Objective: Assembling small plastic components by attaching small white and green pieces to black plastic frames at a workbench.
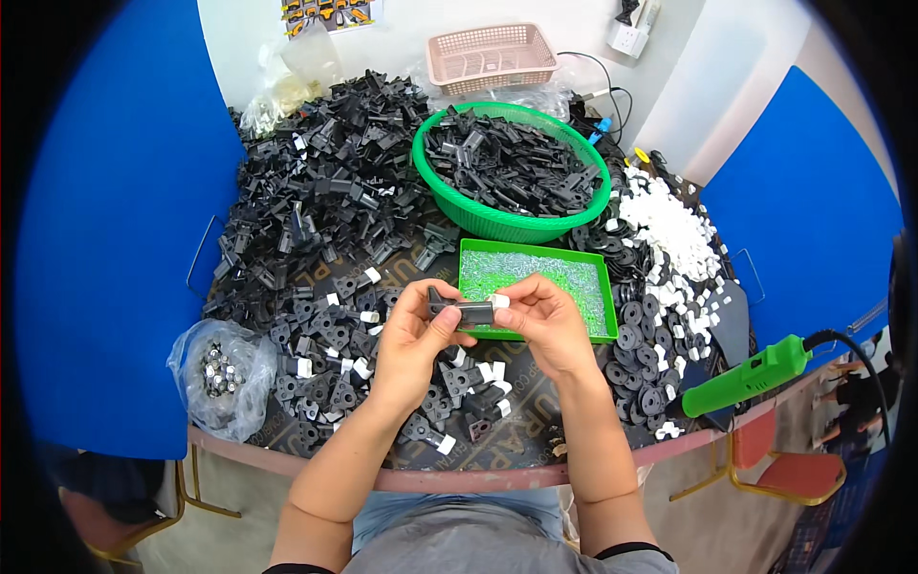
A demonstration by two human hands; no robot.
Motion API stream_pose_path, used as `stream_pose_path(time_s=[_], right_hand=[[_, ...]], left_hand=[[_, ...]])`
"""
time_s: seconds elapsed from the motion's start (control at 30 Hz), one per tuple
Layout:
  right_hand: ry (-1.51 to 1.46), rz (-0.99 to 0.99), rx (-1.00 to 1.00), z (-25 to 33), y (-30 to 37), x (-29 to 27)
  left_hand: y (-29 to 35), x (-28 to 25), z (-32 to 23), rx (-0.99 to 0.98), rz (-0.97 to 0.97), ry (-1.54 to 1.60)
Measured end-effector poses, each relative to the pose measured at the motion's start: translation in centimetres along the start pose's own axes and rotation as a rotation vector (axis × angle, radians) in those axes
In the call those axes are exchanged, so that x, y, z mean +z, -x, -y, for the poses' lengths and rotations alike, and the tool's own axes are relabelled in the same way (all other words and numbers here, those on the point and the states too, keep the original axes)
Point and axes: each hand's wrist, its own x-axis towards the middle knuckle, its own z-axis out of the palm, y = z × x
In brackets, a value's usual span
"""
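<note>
Between my hands, above the near edge of the green tray (612, 320), is a black plastic bracket (473, 314). My left hand (413, 335) is closed round its left end, thumb along the near side. At the bracket's right end, my right hand (547, 325) pinches a small white plastic cap (499, 300) against it; whether the cap is seated I cannot tell. Small shiny metal pieces fill the tray. Below and left of my hands lie several black brackets with white caps (446, 444) on their ends.
Loose black brackets (335, 182) heap up at the left; more fill a green basket (449, 196). On the right are white caps (669, 225), black discs (628, 337) and a green electric screwdriver (751, 376). A plastic bag (191, 383) holds metal balls. Blue panels (115, 230) flank the table.
</note>
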Motion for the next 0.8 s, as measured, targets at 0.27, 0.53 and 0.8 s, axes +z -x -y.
stream_pose_path(time_s=[0.27, 0.53, 0.8], right_hand=[[-0.015, 0.175, 0.118, 0.7, -0.1, -0.9], [0.016, 0.102, 0.001, -0.7, 0.5, 0.8], [0.214, 0.100, 0.131, -0.8, 0.9, 2.4]], left_hand=[[-0.6, -0.5, 0.4, -0.148, 0.030, 0.031], [0.4, 0.1, 1.1, 0.055, 0.022, -0.194], [-0.5, -2.3, -2.2, 0.096, 0.228, -0.826]])
